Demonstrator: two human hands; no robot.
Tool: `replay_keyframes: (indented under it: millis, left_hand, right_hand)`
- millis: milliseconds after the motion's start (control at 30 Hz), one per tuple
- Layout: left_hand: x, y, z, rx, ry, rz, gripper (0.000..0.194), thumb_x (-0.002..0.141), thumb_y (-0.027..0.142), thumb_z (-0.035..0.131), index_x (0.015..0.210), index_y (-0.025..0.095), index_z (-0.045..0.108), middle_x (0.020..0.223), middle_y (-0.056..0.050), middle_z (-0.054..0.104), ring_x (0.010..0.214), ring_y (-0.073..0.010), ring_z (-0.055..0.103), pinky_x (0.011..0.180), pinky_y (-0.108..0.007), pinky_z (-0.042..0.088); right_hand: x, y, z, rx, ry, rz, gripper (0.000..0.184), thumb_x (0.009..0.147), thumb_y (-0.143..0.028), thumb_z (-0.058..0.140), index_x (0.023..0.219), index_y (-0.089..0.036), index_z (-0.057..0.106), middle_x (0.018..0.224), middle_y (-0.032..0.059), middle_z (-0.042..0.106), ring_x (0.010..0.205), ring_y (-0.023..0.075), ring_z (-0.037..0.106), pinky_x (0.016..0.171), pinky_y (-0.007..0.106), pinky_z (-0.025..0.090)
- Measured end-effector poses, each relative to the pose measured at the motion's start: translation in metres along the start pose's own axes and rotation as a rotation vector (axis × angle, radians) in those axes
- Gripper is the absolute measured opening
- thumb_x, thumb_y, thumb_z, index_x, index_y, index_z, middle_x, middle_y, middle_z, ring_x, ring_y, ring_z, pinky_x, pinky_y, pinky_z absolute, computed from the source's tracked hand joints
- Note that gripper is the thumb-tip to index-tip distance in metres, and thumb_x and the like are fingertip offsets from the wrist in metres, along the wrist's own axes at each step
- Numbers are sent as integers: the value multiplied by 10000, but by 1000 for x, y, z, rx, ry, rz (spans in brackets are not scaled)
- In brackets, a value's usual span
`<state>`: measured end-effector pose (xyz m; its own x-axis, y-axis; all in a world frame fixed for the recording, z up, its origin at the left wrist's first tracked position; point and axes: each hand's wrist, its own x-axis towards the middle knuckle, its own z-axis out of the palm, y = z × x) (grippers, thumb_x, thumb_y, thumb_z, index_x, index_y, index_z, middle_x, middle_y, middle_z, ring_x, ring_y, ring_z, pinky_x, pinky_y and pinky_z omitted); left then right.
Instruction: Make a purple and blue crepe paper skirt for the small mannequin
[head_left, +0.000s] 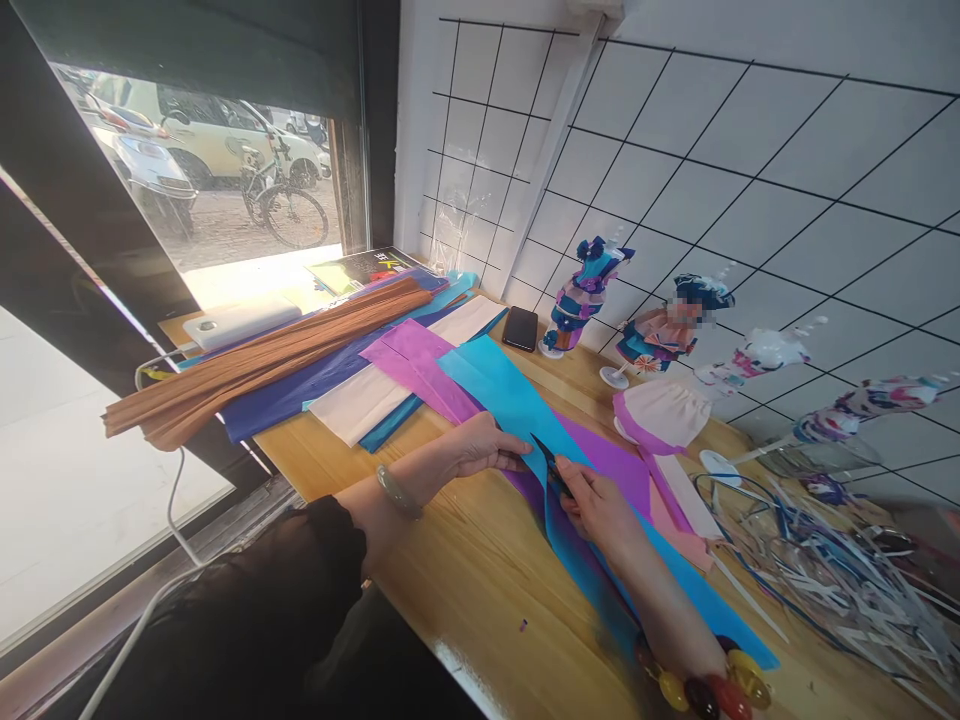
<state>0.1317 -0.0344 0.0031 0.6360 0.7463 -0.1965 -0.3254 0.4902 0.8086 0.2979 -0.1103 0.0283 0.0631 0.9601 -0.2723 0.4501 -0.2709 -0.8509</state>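
Observation:
A long strip of bright blue crepe paper lies diagonally over the wooden table, on top of purple paper. My left hand, with a bangle on its wrist, pinches the near edge of the blue paper between thumb and fingers. Close to its right, my right hand grips black-bladed scissors. The blades lie at the blue paper, pointing up and left toward my left fingertips. A loose flap of the paper hangs below the scissors; the handles are mostly covered by my right hand.
Brown pleated paper and a pink strip lie at the left. A phone rests near the wall. Several small dressed mannequins stand along the gridded wall. Tangled paper strips heap at the right. A white cable hangs at the left.

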Motion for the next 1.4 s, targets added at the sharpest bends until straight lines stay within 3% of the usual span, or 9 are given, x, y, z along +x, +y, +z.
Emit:
replay_keyframes:
  millis: [433,733,900,1400]
  left_hand:
    - [3,-3,-3,-6,-12,8,443,456,232,853,844,94,689,915,-130,703,814,-223,667,818,-403,518]
    - [1,0,-8,-23,-36,-16,355,583,253,804,874,93,679,921,-146,704,796,-215,676,802,-391,535]
    - [2,2,-6,-57,36,-2,303,542,175,811,793,83,669,854,-129,712,751,-213,680,756,-378,551]
    - [3,2,-8,-47,22,-4,347,508,179,832,807,89,681,889,-126,710,776,-208,674,784,-382,540]
  right_hand:
    - [2,3,1,-7,17,-10,475,741,-700,439,669,-239,349,490,-89,241,406,83,197,386,241,143]
    - [1,2,1,3,33,-15,456,757,-667,457,654,-233,361,491,-88,257,412,79,209,385,230,158]
    - [0,2,1,7,41,-23,450,767,-647,467,636,-231,358,483,-87,261,405,74,206,383,229,152]
    - [-3,-1,1,88,8,19,471,735,-679,475,664,-230,352,476,-101,251,392,59,184,393,233,116]
